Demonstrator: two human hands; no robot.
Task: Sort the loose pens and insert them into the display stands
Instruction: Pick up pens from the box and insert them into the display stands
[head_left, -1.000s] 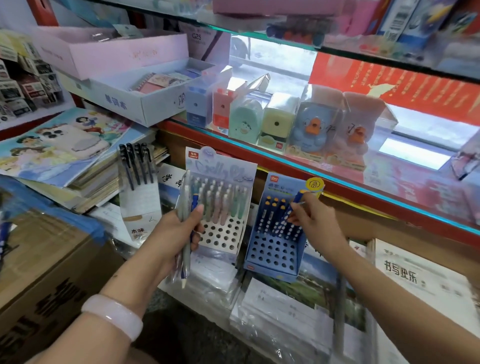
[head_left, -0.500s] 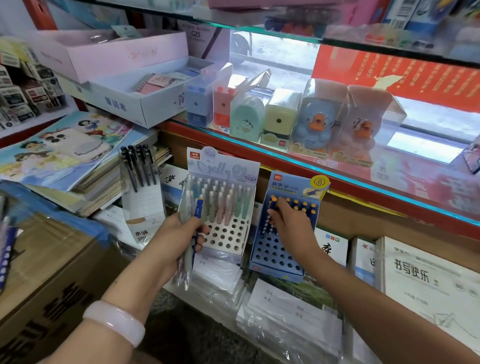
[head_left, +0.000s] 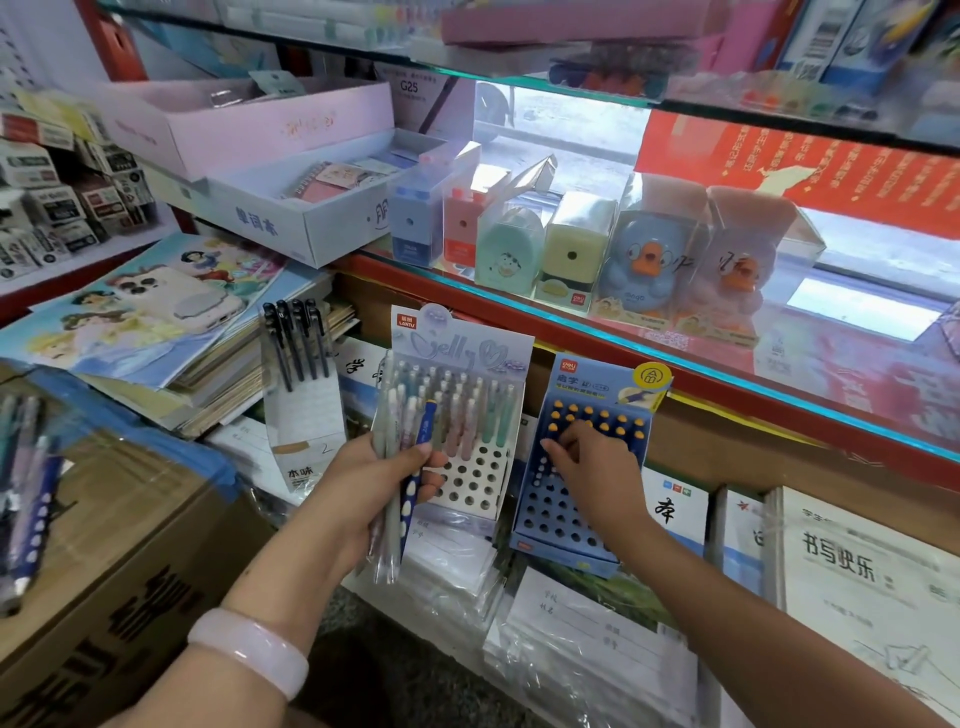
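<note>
Loose pens (head_left: 402, 470) gripped as supply in left hand (head_left: 371, 486); right hand (head_left: 592, 467) fingertips pressed onto blue stand (head_left: 566, 512) pens, grip indiscernible.

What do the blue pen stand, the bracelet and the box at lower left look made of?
Blue pen stand: likely printed card, matte, with folded edges and punched holes. Bracelet: pale pink, glossy and translucent, perhaps jade, glass or resin; cannot tell which. Box: brown corrugated cardboard, matte, black printing, blue tape on its top.
</note>
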